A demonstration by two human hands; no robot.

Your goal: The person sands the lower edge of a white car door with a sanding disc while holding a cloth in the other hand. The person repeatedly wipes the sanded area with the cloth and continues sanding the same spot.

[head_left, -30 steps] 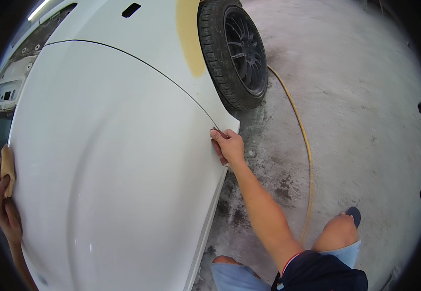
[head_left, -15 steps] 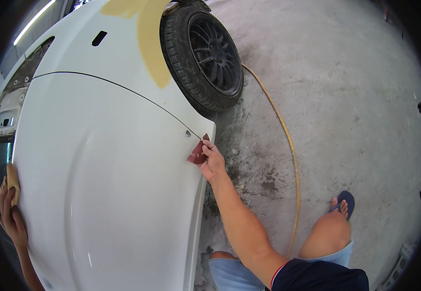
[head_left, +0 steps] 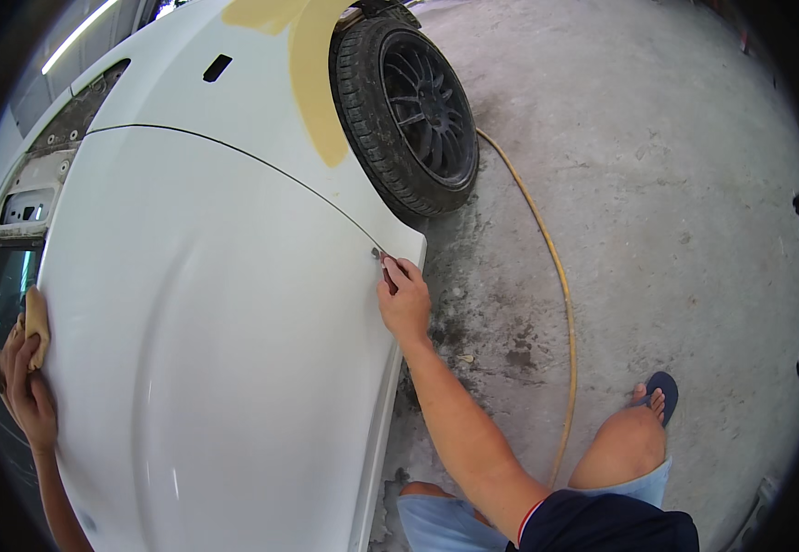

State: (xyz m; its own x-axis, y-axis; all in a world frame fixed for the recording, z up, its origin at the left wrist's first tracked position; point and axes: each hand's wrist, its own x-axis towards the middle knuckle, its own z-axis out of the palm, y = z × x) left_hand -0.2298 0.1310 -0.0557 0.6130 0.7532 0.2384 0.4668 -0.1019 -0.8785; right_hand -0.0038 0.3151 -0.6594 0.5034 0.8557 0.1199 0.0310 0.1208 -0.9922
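Observation:
A white car body panel (head_left: 243, 368) fills the left half of the head view. My right hand (head_left: 406, 302) is at its lower edge, by the thin panel gap, fingers pinched on a dark red piece of sandpaper (head_left: 389, 280). Only a narrow strip of the sheet shows; the fingers cover the rest. A small dark hole or chip (head_left: 376, 252) lies just beyond the fingertips. At the far left my left hand (head_left: 30, 396) curls round a tan, pad-like piece (head_left: 37, 327) beside the window (head_left: 4, 276).
Tan filler (head_left: 312, 101) covers part of the panel round the wheel arch. A black-rimmed wheel (head_left: 418, 115) stands on the grey concrete floor (head_left: 657, 212). Across the floor runs a yellow hose (head_left: 556, 267). My sandalled foot (head_left: 659, 397) is to its right.
The sandpaper, spread out flat before, now shows as a narrow strip in my right hand, whose fingers are nearer the dark hole. The view has shifted slightly, and my left hand still grips the tan piece.

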